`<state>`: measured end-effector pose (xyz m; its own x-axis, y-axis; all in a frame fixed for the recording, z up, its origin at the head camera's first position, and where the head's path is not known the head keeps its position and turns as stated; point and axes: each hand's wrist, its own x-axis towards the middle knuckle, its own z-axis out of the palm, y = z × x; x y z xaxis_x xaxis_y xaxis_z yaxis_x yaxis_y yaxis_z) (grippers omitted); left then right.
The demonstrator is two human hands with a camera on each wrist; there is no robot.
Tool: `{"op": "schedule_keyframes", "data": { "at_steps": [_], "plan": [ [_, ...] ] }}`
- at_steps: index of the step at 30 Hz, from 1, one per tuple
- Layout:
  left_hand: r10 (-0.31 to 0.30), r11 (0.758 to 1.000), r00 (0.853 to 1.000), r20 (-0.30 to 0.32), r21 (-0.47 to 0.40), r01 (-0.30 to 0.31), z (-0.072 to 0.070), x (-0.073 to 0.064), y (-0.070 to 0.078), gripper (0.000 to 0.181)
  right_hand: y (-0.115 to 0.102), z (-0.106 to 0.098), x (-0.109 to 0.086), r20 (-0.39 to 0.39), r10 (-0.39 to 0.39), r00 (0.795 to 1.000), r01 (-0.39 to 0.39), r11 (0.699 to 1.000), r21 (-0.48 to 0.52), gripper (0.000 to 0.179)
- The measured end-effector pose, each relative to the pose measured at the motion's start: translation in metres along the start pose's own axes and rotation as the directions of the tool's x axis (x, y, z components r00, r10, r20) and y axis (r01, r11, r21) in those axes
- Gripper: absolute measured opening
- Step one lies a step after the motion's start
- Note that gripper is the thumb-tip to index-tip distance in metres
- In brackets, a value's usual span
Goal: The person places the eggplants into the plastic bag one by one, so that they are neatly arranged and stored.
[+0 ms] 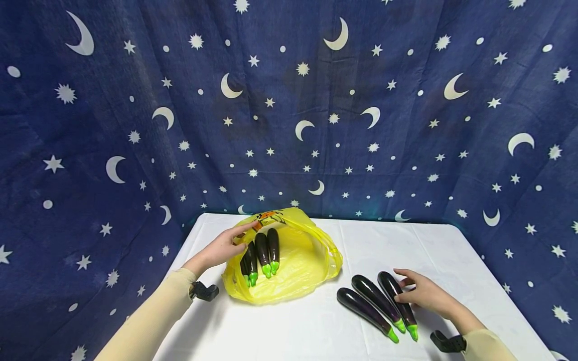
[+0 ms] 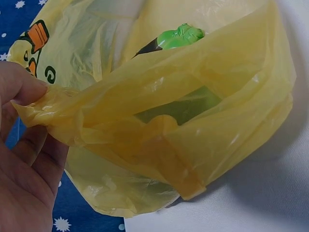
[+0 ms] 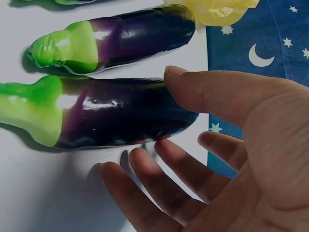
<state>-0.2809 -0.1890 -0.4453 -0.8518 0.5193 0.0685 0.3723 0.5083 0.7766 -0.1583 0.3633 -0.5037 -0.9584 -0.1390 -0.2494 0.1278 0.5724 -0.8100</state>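
Head view — left grip pinching yellow bag, orange-black print, right grip spread, unclosed around eggplant

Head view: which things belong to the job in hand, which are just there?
In the job:
- yellow bag, rim pinched by the left grip
- four eggplants in the bag
- three eggplants on the table, right grip at the rightmost, contact unclear

Just there:
- white table
- blue star-and-moon cloth
- black wrist devices, worn
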Motion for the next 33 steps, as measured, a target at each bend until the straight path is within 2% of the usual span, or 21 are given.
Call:
{"op": "schedule_keyframes", "data": {
  "at_steps": [8,15,24,33],
  "plan": [
    [0.001,1.000,1.000,-0.004,-0.003,-0.001,0.000,0.000,0.000,0.070,0.002,0.001,-0.004,0.011,0.017,1.000,-0.018,1.000,0.026,0.087],
    [-0.002,1.000,1.000,-0.001,-0.010,0.002,0.000,-0.001,-0.002,0.070,0.005,-0.001,-0.003,0.023,0.075,0.997,-0.076,0.996,0.053,0.086],
    [0.010,1.000,1.000,-0.007,0.001,-0.010,0.000,-0.001,-0.002,0.070,0.018,-0.010,0.000,0.114,0.098,0.989,-0.113,0.984,0.134,0.083],
    [0.001,1.000,1.000,-0.010,0.002,-0.001,0.000,-0.001,-0.002,0.070,0.028,-0.014,0.000,0.229,0.076,0.970,-0.142,0.947,0.288,0.082]
  ]
}}
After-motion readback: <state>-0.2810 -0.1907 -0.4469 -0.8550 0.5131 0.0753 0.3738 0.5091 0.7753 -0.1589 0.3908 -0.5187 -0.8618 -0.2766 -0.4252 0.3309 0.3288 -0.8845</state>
